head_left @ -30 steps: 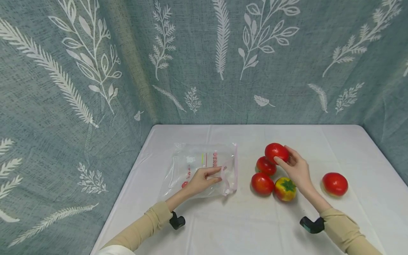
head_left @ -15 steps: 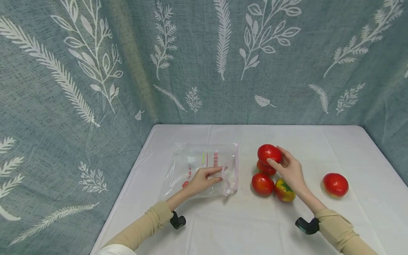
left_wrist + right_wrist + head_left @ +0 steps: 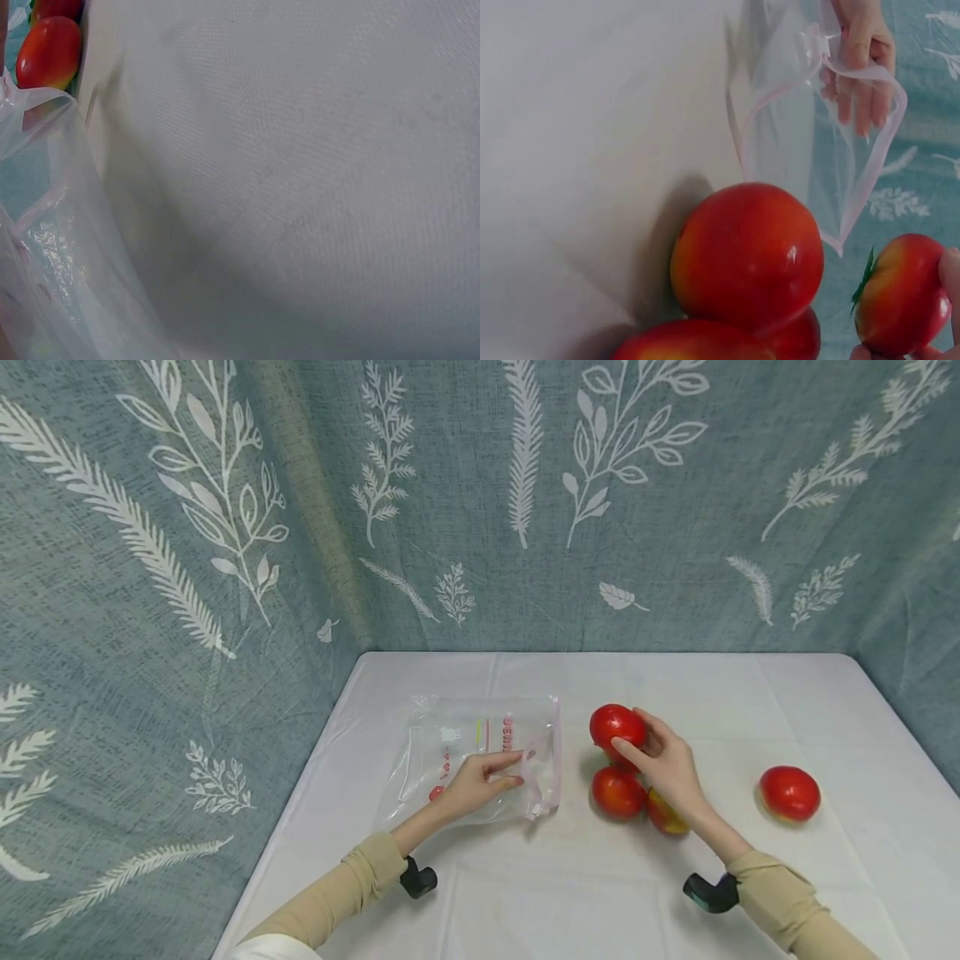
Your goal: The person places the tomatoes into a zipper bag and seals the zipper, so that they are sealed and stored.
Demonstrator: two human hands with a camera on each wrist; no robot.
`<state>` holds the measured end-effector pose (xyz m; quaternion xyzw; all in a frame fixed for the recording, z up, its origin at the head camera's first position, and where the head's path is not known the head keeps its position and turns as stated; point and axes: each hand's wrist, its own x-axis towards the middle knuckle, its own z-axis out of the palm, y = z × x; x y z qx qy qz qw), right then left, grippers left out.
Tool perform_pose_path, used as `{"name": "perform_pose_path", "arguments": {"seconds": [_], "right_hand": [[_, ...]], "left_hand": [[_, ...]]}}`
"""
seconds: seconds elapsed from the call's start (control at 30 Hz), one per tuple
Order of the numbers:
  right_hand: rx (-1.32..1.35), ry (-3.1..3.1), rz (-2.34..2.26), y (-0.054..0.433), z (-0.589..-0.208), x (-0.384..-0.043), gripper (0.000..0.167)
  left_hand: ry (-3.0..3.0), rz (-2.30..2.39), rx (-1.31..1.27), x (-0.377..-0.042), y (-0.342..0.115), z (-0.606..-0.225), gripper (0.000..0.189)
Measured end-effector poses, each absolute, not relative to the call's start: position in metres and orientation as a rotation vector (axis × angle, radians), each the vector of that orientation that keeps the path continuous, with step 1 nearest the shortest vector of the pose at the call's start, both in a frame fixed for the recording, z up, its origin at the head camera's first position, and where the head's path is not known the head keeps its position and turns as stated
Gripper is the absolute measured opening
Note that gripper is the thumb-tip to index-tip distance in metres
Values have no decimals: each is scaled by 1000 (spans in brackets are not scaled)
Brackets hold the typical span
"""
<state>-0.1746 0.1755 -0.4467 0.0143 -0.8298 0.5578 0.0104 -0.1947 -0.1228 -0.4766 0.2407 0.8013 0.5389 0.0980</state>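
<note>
Compared with half a second ago, the right hand has shifted left toward the zip bag, carrying a red tomato. The tomato now hangs nearer the pink-edged bag mouth and covers most of another red tomato on the counter. The hand has also come across the yellow-and-red tomato, hiding its green top. The left hand and the bag look unchanged.

The right hand is clamped on its tomato, thumb on the near side, fingers on the far side. That fruit is glossy and rounded, red with an orange-yellow patch beside its leafy green calyx, which faces the bag in the right wrist view. A glossy red tomato sits just left of and below the right hand, touching the yellow-and-red one; a further red tomato lies well apart to the hand's right.

The bag is clear plastic with red printing, lying under and beyond the left hand. That hand's thumb and fingers pinch the lip, and the mouth gapes toward the right hand. Whether the red patch near the left hand is print cannot be told.
</note>
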Motion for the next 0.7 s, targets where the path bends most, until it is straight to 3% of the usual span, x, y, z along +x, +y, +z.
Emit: {"name": "perform_pose_path", "arguments": {"seconds": [0.7], "right_hand": [[169, -2671, 1715, 147, -456, -172, 69]], "left_hand": [[2415, 1573, 719, -195, -122, -473, 41]]}}
